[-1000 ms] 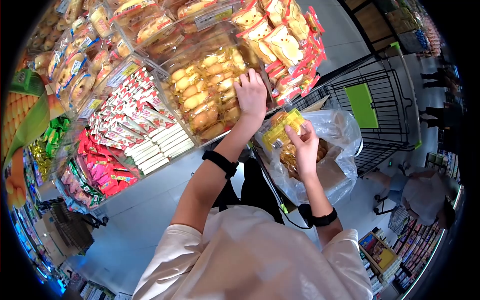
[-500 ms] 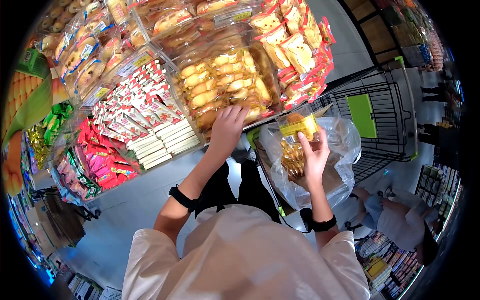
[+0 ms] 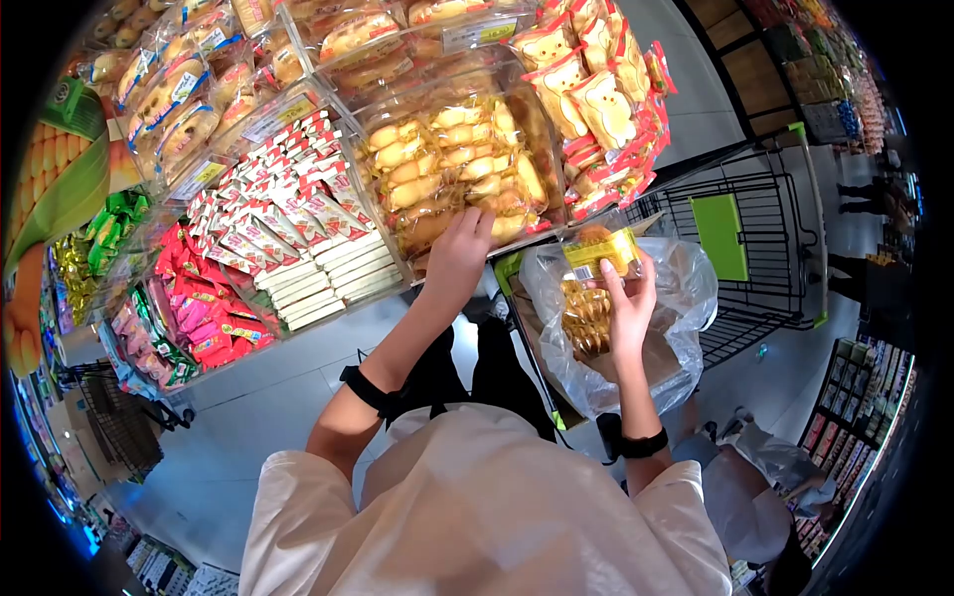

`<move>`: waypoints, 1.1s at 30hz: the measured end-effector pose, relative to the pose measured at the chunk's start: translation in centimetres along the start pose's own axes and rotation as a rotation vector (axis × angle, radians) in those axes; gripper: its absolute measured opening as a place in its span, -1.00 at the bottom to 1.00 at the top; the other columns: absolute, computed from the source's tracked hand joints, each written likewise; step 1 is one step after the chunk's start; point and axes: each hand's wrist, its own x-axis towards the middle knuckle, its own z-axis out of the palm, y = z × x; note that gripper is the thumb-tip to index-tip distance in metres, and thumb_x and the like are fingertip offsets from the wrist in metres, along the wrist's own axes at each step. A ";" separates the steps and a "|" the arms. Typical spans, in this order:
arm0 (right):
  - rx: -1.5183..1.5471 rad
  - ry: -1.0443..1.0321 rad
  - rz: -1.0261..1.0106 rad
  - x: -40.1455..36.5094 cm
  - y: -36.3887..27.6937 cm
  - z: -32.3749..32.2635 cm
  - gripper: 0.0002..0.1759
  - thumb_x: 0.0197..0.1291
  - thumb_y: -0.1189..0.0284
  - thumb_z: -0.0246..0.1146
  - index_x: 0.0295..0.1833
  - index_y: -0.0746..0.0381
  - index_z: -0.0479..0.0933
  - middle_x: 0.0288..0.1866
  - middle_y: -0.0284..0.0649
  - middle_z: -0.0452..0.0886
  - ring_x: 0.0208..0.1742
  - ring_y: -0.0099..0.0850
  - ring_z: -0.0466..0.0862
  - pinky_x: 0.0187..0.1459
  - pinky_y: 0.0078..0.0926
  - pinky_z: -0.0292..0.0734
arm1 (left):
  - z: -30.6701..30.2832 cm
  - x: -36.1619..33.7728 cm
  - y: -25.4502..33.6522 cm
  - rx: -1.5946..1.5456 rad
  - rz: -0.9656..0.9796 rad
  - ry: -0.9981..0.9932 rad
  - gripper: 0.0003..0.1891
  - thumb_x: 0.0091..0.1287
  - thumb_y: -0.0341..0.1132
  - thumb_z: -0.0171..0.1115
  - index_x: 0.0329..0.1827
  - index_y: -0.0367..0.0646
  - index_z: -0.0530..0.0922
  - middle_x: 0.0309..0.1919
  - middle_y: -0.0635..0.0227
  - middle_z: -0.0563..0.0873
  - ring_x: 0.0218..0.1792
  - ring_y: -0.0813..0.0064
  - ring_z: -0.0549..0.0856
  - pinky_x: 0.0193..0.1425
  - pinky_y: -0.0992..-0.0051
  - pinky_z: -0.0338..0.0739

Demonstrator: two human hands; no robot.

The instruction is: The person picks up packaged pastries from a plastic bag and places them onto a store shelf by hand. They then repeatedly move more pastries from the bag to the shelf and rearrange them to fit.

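My left hand [image 3: 460, 256] reaches over the front edge of a clear bin [image 3: 558, 184] filled with wrapped bread rolls [image 3: 467, 154]. Its fingers are bent and drawn together against the front packs; what lies between them is hidden. My right hand [image 3: 629, 308] is closed on a clear pastry pack with a yellow label [image 3: 621, 248], thumb on the near side. It holds the pack above an open plastic bag [image 3: 686, 328]. Inside the bag, below the pack, lie several golden wrapped pastries [image 3: 586, 318].
The bag sits in a black wire shopping cart [image 3: 775, 214] at my right. Bear-faced packs [image 3: 604, 109] are piled beyond the bin. Left of it are white-and-red wrapped bars [image 3: 288, 199] and red sweets [image 3: 204, 308]. Another person [image 3: 740, 507] is bent over behind me at right.
The display has shifted slightly right in view. My left hand's fingers have drawn closer together at the front packs. My right hand still holds the pastry pack. The other person has moved lower in view.
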 end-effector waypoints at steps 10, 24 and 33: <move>-0.495 -0.056 -0.440 -0.6 0.5 0.8 -0.54 -0.02 0.62 0.30 0.08 0.17 0.51 0.16 -0.14 0.42 0.04 -0.25 0.47 0.01 -0.38 0.45 | -2.7 -0.7 2.7 -0.360 -0.090 0.129 -0.68 0.18 -0.31 0.26 -0.07 -0.27 0.47 -0.26 0.19 0.53 -0.19 0.21 0.56 -0.09 0.37 0.48; -0.629 -0.206 -0.495 -2.6 0.9 1.7 -0.50 -0.04 0.66 0.27 0.09 0.12 0.51 0.08 -0.18 0.48 -0.18 -0.23 0.60 -0.26 -0.42 0.53 | -1.8 -2.7 -0.3 -0.069 -0.090 0.036 -0.80 0.20 -0.39 0.20 -0.12 -0.20 0.52 -0.24 0.22 0.56 -0.11 0.22 0.52 -0.01 0.33 0.36; -0.385 -0.281 -0.400 -2.5 0.3 1.8 -0.49 -0.15 0.83 0.14 -0.02 0.22 0.52 0.22 -0.09 0.39 0.25 -0.15 0.42 0.19 -0.34 0.35 | -1.9 -1.3 0.6 0.010 -0.030 0.202 -0.89 0.09 -0.36 0.24 -0.39 -0.15 0.49 -0.39 0.37 0.52 -0.23 0.32 0.51 -0.12 0.34 0.31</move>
